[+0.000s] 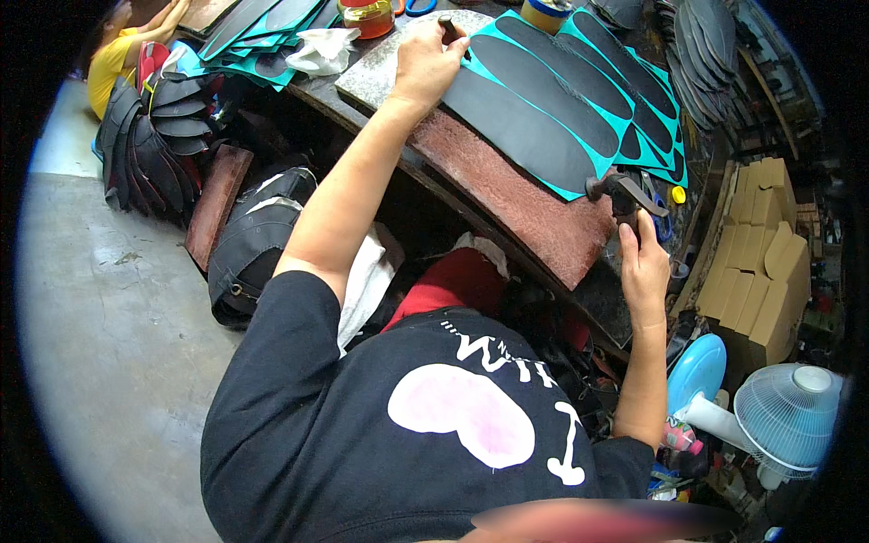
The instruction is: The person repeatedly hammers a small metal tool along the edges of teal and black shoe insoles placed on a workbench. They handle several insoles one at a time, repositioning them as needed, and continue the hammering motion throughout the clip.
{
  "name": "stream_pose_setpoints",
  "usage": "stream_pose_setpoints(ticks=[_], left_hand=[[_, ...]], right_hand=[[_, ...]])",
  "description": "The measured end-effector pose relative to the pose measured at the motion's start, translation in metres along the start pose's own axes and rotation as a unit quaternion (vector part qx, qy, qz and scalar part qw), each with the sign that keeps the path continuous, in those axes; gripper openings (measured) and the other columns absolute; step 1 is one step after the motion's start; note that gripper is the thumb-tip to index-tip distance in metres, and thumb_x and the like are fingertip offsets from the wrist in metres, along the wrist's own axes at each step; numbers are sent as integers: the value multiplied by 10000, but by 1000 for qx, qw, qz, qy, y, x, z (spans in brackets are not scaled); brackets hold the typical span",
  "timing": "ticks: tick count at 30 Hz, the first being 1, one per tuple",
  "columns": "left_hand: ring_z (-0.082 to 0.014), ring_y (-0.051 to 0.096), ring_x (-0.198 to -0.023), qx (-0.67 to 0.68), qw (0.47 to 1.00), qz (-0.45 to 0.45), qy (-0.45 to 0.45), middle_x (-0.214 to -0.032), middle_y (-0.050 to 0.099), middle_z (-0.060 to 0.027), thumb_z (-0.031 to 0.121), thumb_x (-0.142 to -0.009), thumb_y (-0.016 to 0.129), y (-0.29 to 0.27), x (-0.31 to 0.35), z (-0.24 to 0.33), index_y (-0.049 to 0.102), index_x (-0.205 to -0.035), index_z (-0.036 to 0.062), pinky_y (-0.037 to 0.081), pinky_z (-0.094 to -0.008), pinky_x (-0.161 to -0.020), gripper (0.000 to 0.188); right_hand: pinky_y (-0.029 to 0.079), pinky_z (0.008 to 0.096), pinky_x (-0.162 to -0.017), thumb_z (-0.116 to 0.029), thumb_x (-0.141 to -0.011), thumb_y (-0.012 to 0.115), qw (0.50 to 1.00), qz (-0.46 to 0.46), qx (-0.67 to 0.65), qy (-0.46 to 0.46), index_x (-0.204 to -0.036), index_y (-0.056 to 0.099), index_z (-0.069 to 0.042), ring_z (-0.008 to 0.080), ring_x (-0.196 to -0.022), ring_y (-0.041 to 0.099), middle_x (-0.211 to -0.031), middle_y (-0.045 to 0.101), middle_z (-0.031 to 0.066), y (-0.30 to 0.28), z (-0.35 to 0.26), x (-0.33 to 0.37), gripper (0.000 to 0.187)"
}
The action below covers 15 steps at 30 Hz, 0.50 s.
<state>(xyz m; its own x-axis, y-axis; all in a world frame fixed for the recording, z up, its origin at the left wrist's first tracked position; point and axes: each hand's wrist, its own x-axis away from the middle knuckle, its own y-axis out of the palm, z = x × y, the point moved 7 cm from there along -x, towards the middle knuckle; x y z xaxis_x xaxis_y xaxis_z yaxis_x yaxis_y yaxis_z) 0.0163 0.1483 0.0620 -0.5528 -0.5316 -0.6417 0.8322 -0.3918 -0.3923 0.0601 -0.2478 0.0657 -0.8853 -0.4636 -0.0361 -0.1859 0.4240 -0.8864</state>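
My left hand (429, 65) is closed around a short dark rod-shaped tool (447, 31) at the upper left corner of a teal sheet. Black insole-shaped panels (522, 115) cover that teal sheet (625, 145), which lies over a worn reddish-brown board (507, 172). The rod's lower end is partly hidden by my fingers. In my right hand (644, 264) I grip a hammer (625, 192). Its dark metal head is raised near the sheet's lower right corner, apart from the rod.
Stacked teal-and-black sheets (262, 36) and a crumpled white plastic bag (322, 51) lie at the table's far left. A jar (367, 16) and a tape roll (546, 13) stand behind. Cardboard boxes (756, 258) and a fan (787, 416) are right. A person in yellow (113, 68) sits far left.
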Motion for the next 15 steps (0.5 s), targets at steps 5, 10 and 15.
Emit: stream_pose_setpoints(ticks=[5, 10, 15], left_hand=[[-168, 675, -740, 222, 970, -56, -86, -809, 701, -80, 173, -853, 703, 7, 25, 19, 681, -909, 54, 526, -304, -716, 133], [-107, 663, -689, 265, 940, -30, -213, -793, 709, -66, 90, -846, 710, 20, 43, 2, 687, -911, 11, 537, -248, -640, 104], [-101, 661, -659, 286, 925, -29, -248, -783, 710, -71, 77, -848, 700, 27, 45, -12, 687, -884, -13, 541, -251, -623, 97]], right_hand=[[497, 452, -797, -395, -981, 510, 1000, -9, 13, 17, -1289, 540, -100, 420, -969, 634, -1020, 674, 218, 0, 1, 1, 428], [499, 433, -805, -372, -974, 525, 1000, -2, 1, -11, -1294, 559, -118, 401, -995, 634, -1045, 663, 221, -10, -11, -2, 410], [499, 390, -794, -299, -950, 593, 990, 54, -64, -114, -1277, 586, -117, 384, -977, 648, -1041, 662, 220, -20, -54, -28, 375]])
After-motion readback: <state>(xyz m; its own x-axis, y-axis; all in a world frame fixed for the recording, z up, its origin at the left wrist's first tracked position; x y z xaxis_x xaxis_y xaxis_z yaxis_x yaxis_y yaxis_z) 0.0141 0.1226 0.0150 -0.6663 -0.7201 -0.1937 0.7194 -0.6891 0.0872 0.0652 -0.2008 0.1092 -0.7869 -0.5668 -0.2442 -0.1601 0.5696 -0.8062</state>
